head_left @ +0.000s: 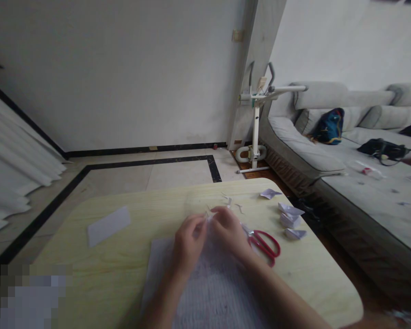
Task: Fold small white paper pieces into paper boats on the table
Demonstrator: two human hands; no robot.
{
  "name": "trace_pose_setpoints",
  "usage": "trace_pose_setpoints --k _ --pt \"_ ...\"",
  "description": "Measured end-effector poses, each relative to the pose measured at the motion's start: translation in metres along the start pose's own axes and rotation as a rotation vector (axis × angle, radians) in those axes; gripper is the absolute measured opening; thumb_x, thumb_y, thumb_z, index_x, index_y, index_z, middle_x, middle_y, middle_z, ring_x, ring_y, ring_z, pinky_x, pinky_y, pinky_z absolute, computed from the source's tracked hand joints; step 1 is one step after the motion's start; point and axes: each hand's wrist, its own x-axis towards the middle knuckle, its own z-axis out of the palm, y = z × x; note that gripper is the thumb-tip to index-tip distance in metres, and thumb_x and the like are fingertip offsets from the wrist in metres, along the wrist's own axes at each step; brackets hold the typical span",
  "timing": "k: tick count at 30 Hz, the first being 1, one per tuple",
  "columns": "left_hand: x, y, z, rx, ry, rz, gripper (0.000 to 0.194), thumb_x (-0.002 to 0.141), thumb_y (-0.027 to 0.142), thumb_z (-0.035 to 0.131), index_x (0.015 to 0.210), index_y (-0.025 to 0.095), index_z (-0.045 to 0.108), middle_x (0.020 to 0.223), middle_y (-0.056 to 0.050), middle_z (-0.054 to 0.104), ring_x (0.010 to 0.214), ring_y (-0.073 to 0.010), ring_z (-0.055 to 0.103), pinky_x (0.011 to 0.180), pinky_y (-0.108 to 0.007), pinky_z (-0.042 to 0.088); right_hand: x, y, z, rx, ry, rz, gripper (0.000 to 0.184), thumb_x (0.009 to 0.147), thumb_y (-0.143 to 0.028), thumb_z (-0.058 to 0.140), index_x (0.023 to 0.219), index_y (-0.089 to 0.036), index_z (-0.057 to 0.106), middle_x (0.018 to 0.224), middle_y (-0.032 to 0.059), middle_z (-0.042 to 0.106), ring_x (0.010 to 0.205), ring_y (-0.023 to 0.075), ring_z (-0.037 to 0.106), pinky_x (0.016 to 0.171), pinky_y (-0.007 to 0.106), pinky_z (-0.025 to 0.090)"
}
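Observation:
Over a wide sheet of paper covered in rows of marks (212, 292), my two hands meet near the middle of the table. My left hand (190, 240) is closed, thumb and fingertips pinching a small white piece of paper (208, 216). On the same piece, the fingers of my right hand (229, 230) are closed too; much of the paper is hidden by them. Scissors with red handles (269, 244) lie just right of my right hand, blades partly covered. Beyond my fingertips are several thin paper scraps (239, 208).
Several folded paper shapes (290, 211) stand along the right side of the pale wooden table (106, 269). A blank white paper strip (109, 226) lies at the left. Past the table's right edge is a grey sofa (363, 196); white exercise equipment (256, 128) stands by the wall.

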Motion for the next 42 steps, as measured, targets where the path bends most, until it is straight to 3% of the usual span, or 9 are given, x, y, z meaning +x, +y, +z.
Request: trace_pose_setpoints --k 7,12,20,30,32,37,39,42 --pt "-0.002 0.003 0.001 -0.029 -0.024 -0.017 0.010 0.086 0.020 0.054 0.092 0.018 0.063 0.093 -0.005 0.067 0.087 -0.0163 0.063 0.078 -0.028 0.051 -0.002 -0.001 0.001 -0.003 -0.053 -0.010 0.026 0.077 -0.018 0.054 0.103 -0.019 0.054 0.065 -0.0051 0.048 0.057 0.0102 0.044 0.051 0.020 0.036" --pt "-0.003 0.004 0.002 -0.037 0.003 -0.009 0.009 0.086 0.020 0.055 0.089 0.018 0.062 0.095 -0.006 0.067 0.090 -0.0168 0.062 0.080 -0.028 0.051 0.000 0.001 0.001 0.080 -0.038 0.017 0.030 0.074 -0.015 0.055 0.103 -0.019 0.053 0.064 -0.0058 0.048 0.055 0.0096 0.044 0.049 0.020 0.036" --pt "-0.002 0.008 0.001 -0.041 0.017 -0.039 0.008 0.086 0.021 0.055 0.088 0.018 0.062 0.090 -0.005 0.066 0.085 -0.0164 0.062 0.075 -0.027 0.051 -0.001 -0.001 0.001 0.002 -0.014 0.005 0.032 0.071 -0.009 0.051 0.101 -0.019 0.055 0.062 -0.0065 0.045 0.054 0.0095 0.042 0.048 0.020 0.034" --pt "-0.003 0.008 0.004 -0.080 -0.037 0.055 0.010 0.086 0.019 0.054 0.090 0.019 0.063 0.096 -0.006 0.065 0.094 -0.0171 0.061 0.082 -0.029 0.049 0.003 0.004 -0.003 -0.045 0.030 0.009 0.028 0.070 -0.013 0.055 0.097 -0.019 0.056 0.059 -0.0070 0.044 0.052 0.0100 0.042 0.048 0.020 0.033" --pt "-0.004 0.010 0.004 -0.123 -0.047 -0.012 0.010 0.087 0.023 0.054 0.092 0.020 0.062 0.099 -0.006 0.065 0.096 -0.0176 0.061 0.084 -0.030 0.049 0.004 0.002 -0.005 -0.055 0.026 0.009 0.025 0.071 -0.014 0.056 0.095 -0.019 0.056 0.060 -0.0063 0.046 0.053 0.0103 0.043 0.048 0.021 0.034" --pt "-0.001 0.011 0.003 -0.259 -0.048 -0.392 0.028 0.086 0.036 0.055 0.108 0.019 0.058 0.099 -0.007 0.068 0.086 -0.0185 0.066 0.075 -0.030 0.052 0.002 -0.005 -0.005 -0.112 0.030 -0.057 0.015 0.075 -0.016 0.058 0.090 -0.019 0.058 0.072 -0.0012 0.058 0.063 0.0125 0.053 0.057 0.024 0.042" --pt "0.000 0.010 0.003 -0.294 -0.084 -0.431 0.028 0.084 0.038 0.057 0.103 0.018 0.061 0.096 -0.007 0.069 0.086 -0.0193 0.066 0.074 -0.029 0.052 0.000 -0.007 -0.005 -0.130 0.024 -0.085 0.011 0.076 -0.018 0.059 0.088 -0.019 0.059 0.075 0.0002 0.060 0.065 0.0134 0.055 0.060 0.025 0.044" --pt "0.002 0.009 0.001 -0.280 -0.077 -0.384 0.021 0.084 0.036 0.058 0.091 0.017 0.064 0.086 -0.005 0.069 0.082 -0.0183 0.065 0.074 -0.027 0.051 -0.001 -0.008 -0.007 -0.143 0.008 -0.104 0.015 0.078 -0.018 0.058 0.092 -0.020 0.060 0.079 0.0013 0.062 0.070 0.0146 0.057 0.065 0.027 0.047"
